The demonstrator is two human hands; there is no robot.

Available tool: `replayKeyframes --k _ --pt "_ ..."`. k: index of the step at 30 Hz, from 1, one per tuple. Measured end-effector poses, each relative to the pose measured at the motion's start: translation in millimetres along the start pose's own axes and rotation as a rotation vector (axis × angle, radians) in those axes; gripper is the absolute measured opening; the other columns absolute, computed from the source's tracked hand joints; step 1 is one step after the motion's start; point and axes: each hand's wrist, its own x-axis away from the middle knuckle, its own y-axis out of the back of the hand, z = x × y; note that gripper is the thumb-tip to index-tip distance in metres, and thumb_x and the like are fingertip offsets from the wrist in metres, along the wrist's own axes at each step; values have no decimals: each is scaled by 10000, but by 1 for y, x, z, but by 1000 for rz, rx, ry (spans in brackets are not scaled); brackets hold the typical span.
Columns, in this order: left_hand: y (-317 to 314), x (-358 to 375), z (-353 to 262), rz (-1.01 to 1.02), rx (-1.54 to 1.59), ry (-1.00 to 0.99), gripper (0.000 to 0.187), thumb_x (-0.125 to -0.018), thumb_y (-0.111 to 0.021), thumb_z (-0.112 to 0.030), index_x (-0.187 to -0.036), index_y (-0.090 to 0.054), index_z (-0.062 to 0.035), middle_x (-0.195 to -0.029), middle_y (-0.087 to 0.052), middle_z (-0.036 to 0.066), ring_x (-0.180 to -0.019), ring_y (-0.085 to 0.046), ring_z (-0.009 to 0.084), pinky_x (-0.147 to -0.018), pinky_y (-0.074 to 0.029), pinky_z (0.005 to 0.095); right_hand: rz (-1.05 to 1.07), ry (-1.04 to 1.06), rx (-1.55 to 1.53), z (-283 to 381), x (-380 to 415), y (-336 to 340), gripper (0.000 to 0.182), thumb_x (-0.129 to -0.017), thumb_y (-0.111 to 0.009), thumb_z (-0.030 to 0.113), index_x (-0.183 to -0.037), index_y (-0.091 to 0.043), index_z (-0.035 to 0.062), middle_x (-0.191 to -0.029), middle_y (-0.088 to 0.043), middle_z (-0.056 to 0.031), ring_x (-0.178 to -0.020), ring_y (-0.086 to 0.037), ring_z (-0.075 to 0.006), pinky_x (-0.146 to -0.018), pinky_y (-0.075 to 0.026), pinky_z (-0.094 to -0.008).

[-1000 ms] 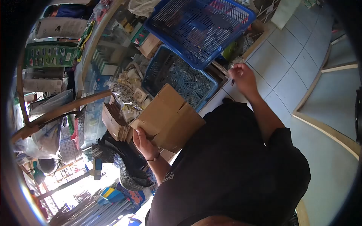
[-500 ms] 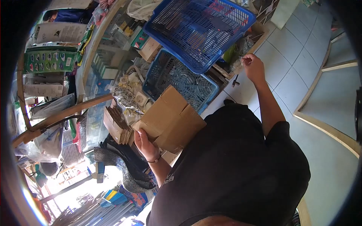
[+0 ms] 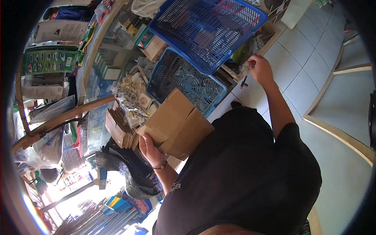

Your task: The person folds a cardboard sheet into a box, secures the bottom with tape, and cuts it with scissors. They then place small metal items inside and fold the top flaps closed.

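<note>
My left hand grips the near left edge of a brown cardboard box, thumb raised along its side. The box leans against the front of my black shirt. Out to the right, my right hand is closed, its fingertips pinched together. A small clear, crinkled bit shows at those fingertips; what it is, I cannot make out. Just left of that hand is a blue plastic basket with slotted sides. Below it sits a second, lighter blue basket, bare mesh showing inside.
White sockets and plastic-wrapped parts lie left of the baskets, beside a stack of folded cardboard. A glass counter with a wooden edge runs along the left. Wood-framed panels stand right, over pale floor tiles.
My right hand has shifted slightly left, toward the upper basket's corner. My left hand and the cardboard box stay almost where they were.
</note>
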Motion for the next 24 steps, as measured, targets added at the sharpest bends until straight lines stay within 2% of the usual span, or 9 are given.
replayKeyframes --k 3,6,9,15,21,24 --pt "4 1 1 7 -12 6 393 -990 -438 -296 -1189 -514 35 -1087 -600 100 -979 -580 176 -835 -448 304 -94 -27 151 13 5 -2 126 -788 -676 129 -872 -612 60 -833 -622 -101 -800 -611 -281 -693 -485 -398" --pt "1 4 -3 5 34 9 369 -991 -446 -268 -1174 -520 43 -1076 -609 93 -967 -576 158 -847 -440 290 -129 -140 186 20 7 2 172 -779 -681 131 -929 -605 92 -894 -601 -97 -866 -585 -295 -720 -475 -418" --pt "-1 7 -4 11 57 9 352 -991 -451 -251 -1162 -524 48 -1067 -614 88 -956 -575 148 -847 -438 280 -224 -68 239 13 11 -6 146 -784 -668 164 -890 -571 141 -978 -544 -69 -949 -547 -304 -735 -480 -433" --pt "0 13 0 -44 48 -2 337 -991 -451 -243 -1147 -534 44 -1056 -614 82 -939 -575 143 -840 -437 273 -185 206 219 1 25 1 237 -758 -652 84 -971 -628 185 -994 -544 -77 -952 -530 -311 -758 -482 -414" --pt "3 17 1 -48 44 16 330 -990 -457 -245 -1140 -540 37 -1038 -619 73 -931 -572 133 -835 -435 271 -159 158 219 -11 31 15 249 -750 -652 70 -973 -645 181 -1013 -545 -82 -980 -520 -304 -783 -481 -421" --pt "1 15 2 -50 51 10 326 -990 -457 -246 -1132 -543 34 -1025 -622 70 -926 -574 130 -825 -439 270 -135 244 153 -7 26 18 266 -735 -664 63 -973 -643 182 -1040 -537 -60 -1000 -518 -292 -795 -478 -419"
